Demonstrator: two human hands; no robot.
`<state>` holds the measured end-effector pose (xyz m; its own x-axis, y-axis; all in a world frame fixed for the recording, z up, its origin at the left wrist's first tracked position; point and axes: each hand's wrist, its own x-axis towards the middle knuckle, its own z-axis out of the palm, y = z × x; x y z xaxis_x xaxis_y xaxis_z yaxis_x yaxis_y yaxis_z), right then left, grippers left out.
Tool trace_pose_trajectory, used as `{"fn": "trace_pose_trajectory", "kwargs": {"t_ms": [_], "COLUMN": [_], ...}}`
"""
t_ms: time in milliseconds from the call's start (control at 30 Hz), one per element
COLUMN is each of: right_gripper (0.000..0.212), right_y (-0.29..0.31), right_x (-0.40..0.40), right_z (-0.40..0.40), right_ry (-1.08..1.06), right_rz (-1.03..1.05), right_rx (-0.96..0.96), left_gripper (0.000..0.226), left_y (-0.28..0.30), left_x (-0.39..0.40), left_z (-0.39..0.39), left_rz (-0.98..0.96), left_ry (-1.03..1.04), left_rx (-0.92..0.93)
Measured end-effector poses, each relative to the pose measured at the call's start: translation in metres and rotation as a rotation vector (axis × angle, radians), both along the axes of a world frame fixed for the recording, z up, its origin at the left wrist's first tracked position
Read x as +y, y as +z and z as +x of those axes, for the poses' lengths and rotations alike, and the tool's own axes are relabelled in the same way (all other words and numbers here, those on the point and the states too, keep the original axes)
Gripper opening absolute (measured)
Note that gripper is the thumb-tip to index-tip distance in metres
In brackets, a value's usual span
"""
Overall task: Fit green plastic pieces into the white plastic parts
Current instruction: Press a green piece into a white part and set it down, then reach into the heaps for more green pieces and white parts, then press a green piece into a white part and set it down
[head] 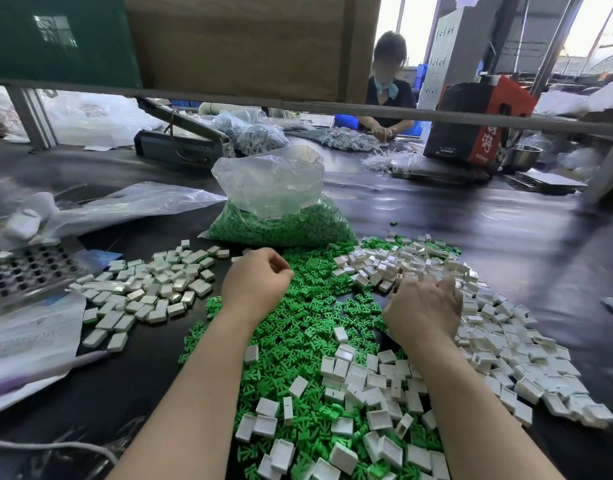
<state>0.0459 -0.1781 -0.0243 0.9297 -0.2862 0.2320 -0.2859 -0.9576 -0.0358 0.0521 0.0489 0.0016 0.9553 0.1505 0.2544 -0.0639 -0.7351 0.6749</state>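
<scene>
Loose green plastic pieces [298,341] cover the dark table in front of me, and empty white plastic parts [488,323] are heaped to the right and front. A separate heap of white parts with green inside [149,289] lies to the left. My left hand [256,282] hovers over the far edge of the green pieces with its fingers curled; nothing shows in it. Knuckles up, my right hand [424,306] rests on the white heap. Its fingertips are buried among the parts, so whatever they hold is hidden.
A clear bag of green pieces [281,216] stands behind the piles. A metal tray with holes [28,271] and plastic bags [125,202] lie at the left. A person [388,98] works across the table beside a red-and-black box [478,123]. A rail [333,109] crosses overhead.
</scene>
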Motion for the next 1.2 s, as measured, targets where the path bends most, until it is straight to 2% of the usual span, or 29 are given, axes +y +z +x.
{"fn": "trace_pose_trajectory", "kwargs": {"t_ms": [167,367,400,433,500,567,633,733,800,833,900,1000,1033,1067,1200], "right_gripper": [0.027,0.009,0.01,0.012,0.016,0.02,0.027,0.038,0.037,0.03,0.012,0.027,0.033,0.034,0.016], "right_y": [0.005,0.006,0.006,0.007,0.016,0.024,0.027,0.031,0.03,0.028,0.023,0.014,0.012,0.011,0.009], "right_x": [0.003,0.005,0.005,0.006,0.011,0.019,0.026,0.026,0.022,0.02,0.016,0.014,0.015,0.018,0.02], "right_z": [-0.002,-0.003,-0.002,-0.002,-0.003,-0.007,-0.01,-0.012,-0.012,-0.012,-0.01,-0.002,-0.001,0.0,0.0], "right_ry": [0.03,0.132,0.175,0.23,0.341,0.374,0.363,0.379,0.411,0.424,0.447,0.477,0.47,0.464,0.465], "right_rz": [0.132,0.134,0.241,0.442,0.991,1.376,1.538,1.623,1.666,1.625,1.3,0.551,0.41,0.357,0.391], "right_rx": [-0.065,-0.216,-0.254,-0.27,-0.242,-0.203,-0.159,-0.096,-0.071,-0.079,-0.087,0.128,0.189,0.213,0.135], "left_gripper": [0.01,0.003,0.004,0.009,0.024,0.034,0.032,0.021,0.019,0.019,0.019,0.026,0.028,0.029,0.029], "left_y": [-0.005,-0.007,-0.007,-0.007,-0.007,-0.007,-0.007,-0.008,-0.007,-0.007,-0.006,-0.006,-0.006,-0.006,-0.006], "left_x": [-0.023,-0.034,-0.035,-0.037,-0.041,-0.047,-0.052,-0.055,-0.051,-0.049,-0.045,-0.04,-0.039,-0.038,-0.035], "left_z": [0.0,-0.003,-0.004,-0.004,-0.005,-0.006,-0.009,-0.01,-0.009,-0.009,-0.008,-0.007,-0.006,-0.006,-0.006], "left_rz": [-0.056,-0.114,-0.151,-0.202,-0.296,-0.354,-0.437,-0.54,-0.58,-0.606,-0.686,-0.78,-0.786,-0.784,-0.768], "left_ry": [-0.163,-0.245,-0.262,-0.289,-0.368,-0.435,-0.484,-0.475,-0.443,-0.434,-0.43,-0.408,-0.406,-0.409,-0.434], "left_rx": [0.056,0.11,0.121,0.13,0.111,0.044,-0.01,-0.041,-0.033,-0.026,-0.006,-0.003,-0.01,-0.018,-0.033]}}
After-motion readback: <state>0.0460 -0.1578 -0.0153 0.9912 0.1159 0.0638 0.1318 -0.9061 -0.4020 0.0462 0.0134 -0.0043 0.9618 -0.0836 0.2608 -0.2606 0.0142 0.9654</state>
